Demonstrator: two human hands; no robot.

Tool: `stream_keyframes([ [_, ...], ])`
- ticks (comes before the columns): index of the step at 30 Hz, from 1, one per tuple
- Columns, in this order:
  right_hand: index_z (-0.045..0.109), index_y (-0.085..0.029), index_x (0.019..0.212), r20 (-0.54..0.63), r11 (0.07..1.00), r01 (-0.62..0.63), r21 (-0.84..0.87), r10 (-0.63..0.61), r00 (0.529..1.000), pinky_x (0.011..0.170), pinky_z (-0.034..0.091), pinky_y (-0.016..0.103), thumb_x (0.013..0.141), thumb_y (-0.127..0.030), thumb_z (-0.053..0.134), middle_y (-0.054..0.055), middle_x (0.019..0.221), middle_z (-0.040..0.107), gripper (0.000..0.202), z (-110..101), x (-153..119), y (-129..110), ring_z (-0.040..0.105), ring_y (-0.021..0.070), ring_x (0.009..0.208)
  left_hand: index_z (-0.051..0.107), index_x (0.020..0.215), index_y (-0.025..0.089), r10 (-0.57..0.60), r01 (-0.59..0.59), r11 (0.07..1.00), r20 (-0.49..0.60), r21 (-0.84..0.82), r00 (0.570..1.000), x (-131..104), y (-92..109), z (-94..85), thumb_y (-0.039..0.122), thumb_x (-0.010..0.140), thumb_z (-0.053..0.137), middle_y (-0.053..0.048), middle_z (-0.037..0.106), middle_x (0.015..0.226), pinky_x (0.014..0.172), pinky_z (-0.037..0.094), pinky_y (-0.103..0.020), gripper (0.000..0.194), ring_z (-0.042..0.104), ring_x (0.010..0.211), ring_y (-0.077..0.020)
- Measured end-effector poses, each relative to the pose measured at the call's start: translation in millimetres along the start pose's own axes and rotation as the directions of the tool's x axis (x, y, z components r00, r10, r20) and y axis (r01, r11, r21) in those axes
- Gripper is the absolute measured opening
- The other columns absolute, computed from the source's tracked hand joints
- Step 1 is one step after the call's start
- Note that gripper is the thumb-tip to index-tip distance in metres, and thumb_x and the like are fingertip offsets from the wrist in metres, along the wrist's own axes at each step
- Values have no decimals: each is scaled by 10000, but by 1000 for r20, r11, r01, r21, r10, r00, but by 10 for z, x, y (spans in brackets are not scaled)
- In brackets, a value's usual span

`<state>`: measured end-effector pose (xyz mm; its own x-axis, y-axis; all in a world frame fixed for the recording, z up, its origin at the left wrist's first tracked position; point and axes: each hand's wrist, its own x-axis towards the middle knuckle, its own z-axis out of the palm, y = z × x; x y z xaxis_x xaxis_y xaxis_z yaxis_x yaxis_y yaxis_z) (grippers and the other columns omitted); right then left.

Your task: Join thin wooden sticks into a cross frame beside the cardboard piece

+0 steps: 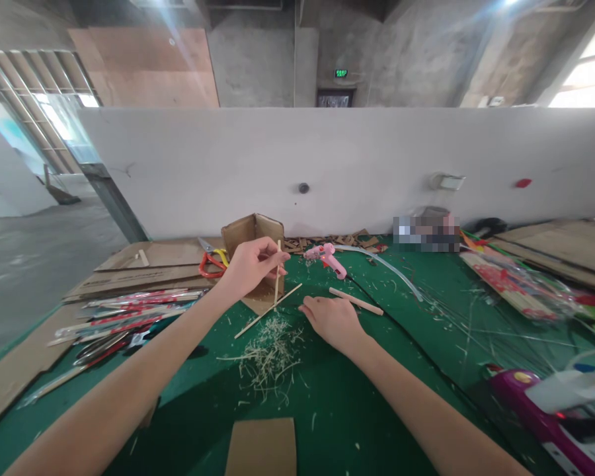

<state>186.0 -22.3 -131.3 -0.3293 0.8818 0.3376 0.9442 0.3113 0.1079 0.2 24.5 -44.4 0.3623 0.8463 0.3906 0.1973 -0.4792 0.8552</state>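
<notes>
Thin wooden stick (276,291): close to upright, over the middle of the green tabletop (401,390), its lower end meeting a second stick in view (whether they touch, cannot tell).
Left hand (252,266): thumb and fingers clamped on the upright stick near its upper part.
Right hand (333,321): low over the tabletop, palm down, fingers curled; cannot tell if they close on anything.
Second stick (251,324): slantwise, between the shavings and the folded cardboard.
Shavings (270,360): pale, curly, loose heap in front of both hands, with scattered bits around it.
Folded cardboard (238,236): standing behind the left hand, partly hidden by it.
Scissors (212,263): red and yellow handles, just left of the folded cardboard.
Glue gun (332,259): pink, beyond the right hand, its dark cable trailing right.
Dowel (369,303): thicker, lying just beside the right hand.
Cardboard piece (261,448): flat, at the near edge of view.
Power strip (538,413): purple and white, near right.
</notes>
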Motion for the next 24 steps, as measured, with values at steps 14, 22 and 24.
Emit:
stream_keyframes([
  [14,581,-236,924,-52,999,-45,28,47,998,544,257,225,938,-421,167,30,787,658,453,-123,31,12,581,122,637,594,829,151,-34,34,999,53,-9,998,-33,109,19,365,803,533,-49,610,742,613,568,-240,224,671,712,-177],
  [22,574,-228,898,15,999,29,39,-30,999,537,257,233,937,-413,189,30,761,657,429,-133,10,-13,582,125,631,598,905,142,-38,40,999,46,-33,998,-44,111,40,367,823,511,-50,616,745,623,583,-274,255,674,704,-181],
  [24,569,-238,962,-23,999,-24,41,25,999,545,268,236,938,-418,163,35,801,660,445,-171,21,-17,590,129,655,599,899,145,-41,43,998,46,-40,998,-43,110,45,366,825,510,-56,620,759,621,585,-281,249,674,702,-184],
])
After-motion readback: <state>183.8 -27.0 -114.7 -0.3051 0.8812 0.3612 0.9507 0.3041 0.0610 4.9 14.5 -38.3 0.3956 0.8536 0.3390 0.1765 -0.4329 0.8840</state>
